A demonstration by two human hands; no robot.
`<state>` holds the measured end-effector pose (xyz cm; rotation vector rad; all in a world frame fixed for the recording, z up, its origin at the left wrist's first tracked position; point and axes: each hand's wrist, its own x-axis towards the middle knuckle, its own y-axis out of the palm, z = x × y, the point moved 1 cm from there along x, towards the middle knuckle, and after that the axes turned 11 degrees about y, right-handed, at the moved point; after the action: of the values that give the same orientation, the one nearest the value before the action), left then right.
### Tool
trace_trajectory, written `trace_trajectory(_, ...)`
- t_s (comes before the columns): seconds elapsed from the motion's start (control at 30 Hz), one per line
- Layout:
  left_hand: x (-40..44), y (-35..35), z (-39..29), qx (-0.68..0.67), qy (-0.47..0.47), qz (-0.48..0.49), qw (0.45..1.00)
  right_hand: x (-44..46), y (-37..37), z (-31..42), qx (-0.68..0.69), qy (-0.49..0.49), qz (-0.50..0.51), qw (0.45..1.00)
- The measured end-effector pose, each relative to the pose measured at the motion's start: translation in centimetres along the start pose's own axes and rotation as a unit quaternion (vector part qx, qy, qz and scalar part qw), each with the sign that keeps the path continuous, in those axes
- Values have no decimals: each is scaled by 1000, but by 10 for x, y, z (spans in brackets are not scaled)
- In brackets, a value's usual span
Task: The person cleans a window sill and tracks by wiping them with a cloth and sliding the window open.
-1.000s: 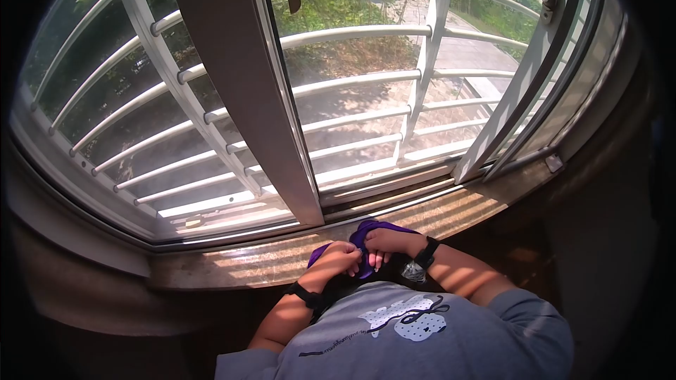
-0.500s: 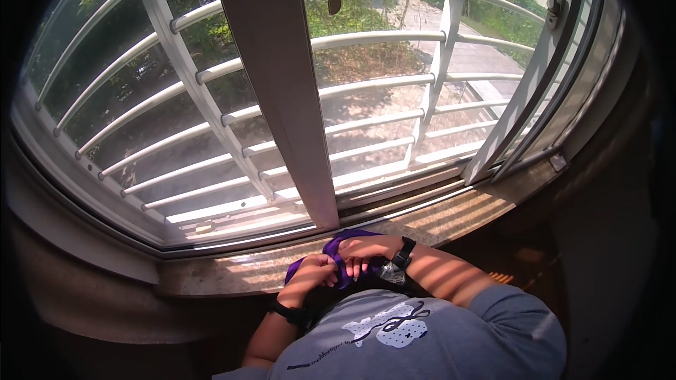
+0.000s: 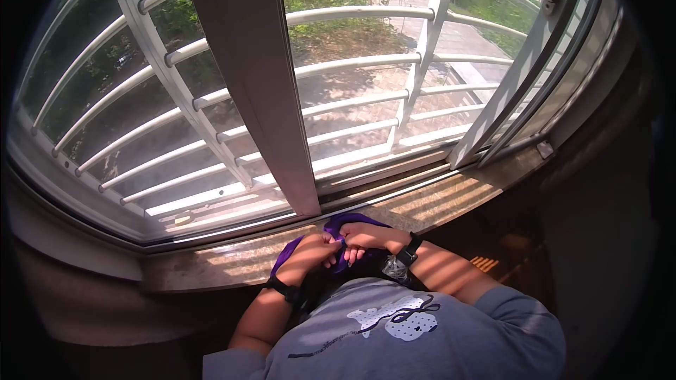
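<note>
Closed on the purple cloth (image 3: 333, 225) are both grips: a fold is pinched between thumb and finger by the left grip (image 3: 314, 248), and the neighbouring part is held under the curled fingers (image 3: 352, 255) of the right grip (image 3: 363, 235), though what lies exactly at the fingertips is too small to be told. The two are set almost touching, and for such close handling the cloth is best steadied by one and fed lightly by the other, so that the fold is not bunched or twisted. The cloth is seen to either side of the hands, against the near edge of the sill (image 3: 458, 198); whether it is supported there cannot be told. Just below the right wristband (image 3: 409, 249), a clear, crinkled item (image 3: 396, 267) is seen, and loose cloth is best held away from it lest it be snagged. Bands of shade are laid across the sill and forearms, apparently by the white bars (image 3: 362, 62) outside, so the edge may be better judged by touch than by sight.
</note>
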<state>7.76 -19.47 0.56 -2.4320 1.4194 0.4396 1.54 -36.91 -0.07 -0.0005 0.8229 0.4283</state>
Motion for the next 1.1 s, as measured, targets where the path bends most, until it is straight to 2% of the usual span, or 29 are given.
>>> trace_trajectory(0.3, 18, 18, -17, 23, 31, 25, 999, -30, -7, -3, 41, 24, -71, 996)
trace_trajectory(0.4, 17, 18, -4, -40, 57, 24, 997, -29, -8, -8, 52, 5, -55, 997)
trace_trajectory(0.6, 11, 18, -8, -37, 60, 41, 997, -17, -16, -11, 19, 21, -44, 999)
trace_trajectory(0.73, 10, 18, -8, -56, 60, 29, 996, -19, -20, -7, 31, 29, 11, 999)
trace_trajectory(1.1, 20, 25, -21, -1, 20, 10, 1000, -19, -30, -10, 20, 39, 22, 999)
